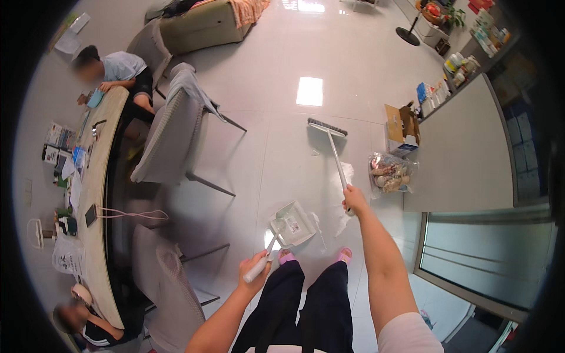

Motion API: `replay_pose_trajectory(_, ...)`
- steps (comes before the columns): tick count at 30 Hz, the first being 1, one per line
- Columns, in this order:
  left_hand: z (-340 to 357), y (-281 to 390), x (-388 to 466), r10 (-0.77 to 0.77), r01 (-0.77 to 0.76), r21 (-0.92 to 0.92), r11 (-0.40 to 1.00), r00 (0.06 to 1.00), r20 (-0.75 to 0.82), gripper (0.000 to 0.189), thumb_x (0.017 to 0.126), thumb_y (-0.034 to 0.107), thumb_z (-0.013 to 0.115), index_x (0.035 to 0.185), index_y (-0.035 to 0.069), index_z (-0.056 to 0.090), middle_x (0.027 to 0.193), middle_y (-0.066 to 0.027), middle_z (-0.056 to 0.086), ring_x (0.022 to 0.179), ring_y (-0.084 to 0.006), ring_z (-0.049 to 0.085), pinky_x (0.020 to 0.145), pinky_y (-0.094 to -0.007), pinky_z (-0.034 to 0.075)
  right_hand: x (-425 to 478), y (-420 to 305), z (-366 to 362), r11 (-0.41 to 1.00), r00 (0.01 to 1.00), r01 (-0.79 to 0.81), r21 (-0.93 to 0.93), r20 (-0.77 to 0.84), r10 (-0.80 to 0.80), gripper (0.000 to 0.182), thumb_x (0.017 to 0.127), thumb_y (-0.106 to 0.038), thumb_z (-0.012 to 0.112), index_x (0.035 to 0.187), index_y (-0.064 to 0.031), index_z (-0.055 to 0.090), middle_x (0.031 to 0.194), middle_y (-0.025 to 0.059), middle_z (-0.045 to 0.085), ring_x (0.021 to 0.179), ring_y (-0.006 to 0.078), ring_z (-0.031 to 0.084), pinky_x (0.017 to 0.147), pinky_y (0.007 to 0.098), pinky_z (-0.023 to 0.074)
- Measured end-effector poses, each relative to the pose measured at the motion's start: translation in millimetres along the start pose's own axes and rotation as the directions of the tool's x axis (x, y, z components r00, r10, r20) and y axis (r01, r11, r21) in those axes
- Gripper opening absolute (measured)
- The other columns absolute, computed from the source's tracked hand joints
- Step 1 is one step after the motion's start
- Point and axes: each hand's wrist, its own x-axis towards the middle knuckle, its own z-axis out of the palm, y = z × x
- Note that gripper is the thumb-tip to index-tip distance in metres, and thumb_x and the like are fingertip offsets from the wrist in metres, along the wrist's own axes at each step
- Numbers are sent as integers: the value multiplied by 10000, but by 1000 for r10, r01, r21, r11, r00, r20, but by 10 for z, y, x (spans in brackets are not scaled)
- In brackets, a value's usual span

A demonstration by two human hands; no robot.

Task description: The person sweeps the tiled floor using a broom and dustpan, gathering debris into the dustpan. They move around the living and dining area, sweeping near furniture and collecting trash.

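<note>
My right hand (pixel 354 199) grips the end of a broom's pale handle, with the arm stretched forward. The broom (pixel 327 127) has a wide head with dark bristles, set on or just over the tiled floor ahead of me. My left hand (pixel 255 272) is closed around the grey-white handle of a dustpan. That dustpan (pixel 303 233) is white with a label inside, and sits low in front of my pink slippers (pixel 345 255). Between pan and broom lie whitish scraps (pixel 345 175) that look like paper or plastic; a smaller bit (pixel 314 152) is below the broom head.
On the left, fabric-covered chairs (pixel 172 137) stand along a long table (pixel 99 176) where two people sit. To the right are a clear bag of items (pixel 390 174), an open cardboard box (pixel 401 130) and a cabinet (pixel 463 154). A fan base (pixel 407 36) stands farther off.
</note>
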Motion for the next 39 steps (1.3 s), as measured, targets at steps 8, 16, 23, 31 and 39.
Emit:
replay_pose_trajectory(8, -65, 62, -82, -62, 63, 25, 998, 997, -49, 251, 789, 121, 637, 1030, 63, 596, 702, -102, 609, 634, -248, 614, 602, -323, 476, 150, -497, -276, 627, 978, 60, -777, 170, 117, 290, 900, -203, 384, 1107, -90, 552, 1015, 167, 625, 906, 319, 620, 770, 422, 499)
replay_pose_trajectory(16, 8, 283, 17, -236, 233, -103, 967, 971, -18, 281, 801, 133, 616, 1071, 58, 587, 725, -136, 611, 673, -267, 628, 634, -337, 490, -312, 246, -2007, 403, 982, 66, -913, 132, 138, 315, 926, -264, 355, 1172, -189, 539, 1052, 186, 605, 995, 369, 563, 830, 457, 464)
replay_pose_trajectory(23, -24, 354, 29, -327, 320, -229, 919, 945, 8, 318, 813, 142, 639, 1116, 60, 590, 791, -37, 617, 704, -94, 557, 674, -233, 458, -1217, 767, -2479, 528, 944, -162, -834, 25, 329, 384, 910, -384, 450, 1232, -187, 521, 1035, 200, 618, 971, 369, 582, 834, 405, 466)
replay_pose_trajectory(31, -385, 504, -64, -312, 326, -226, 918, 945, 95, 385, 797, 183, 693, 1149, 69, 584, 986, -54, 621, 862, -128, 570, 790, -249, 450, -1881, 760, -2379, 711, 995, 14, -703, 82, 62, 358, 892, -260, 473, 1233, -158, 519, 986, 221, 616, 938, 372, 588, 820, 431, 461)
replay_pose_trajectory(39, -693, 600, -333, -390, 367, -351, 861, 921, 8, 371, 803, 186, 669, 1143, 62, 584, 1051, -70, 591, 962, -158, 536, 845, -273, 423, -563, 274, -1326, 820, 945, -136, -557, 174, 275, 347, 916, -307, 432, 1213, -161, 536, 819, 169, 640, 600, 264, 591, 573, 377, 479)
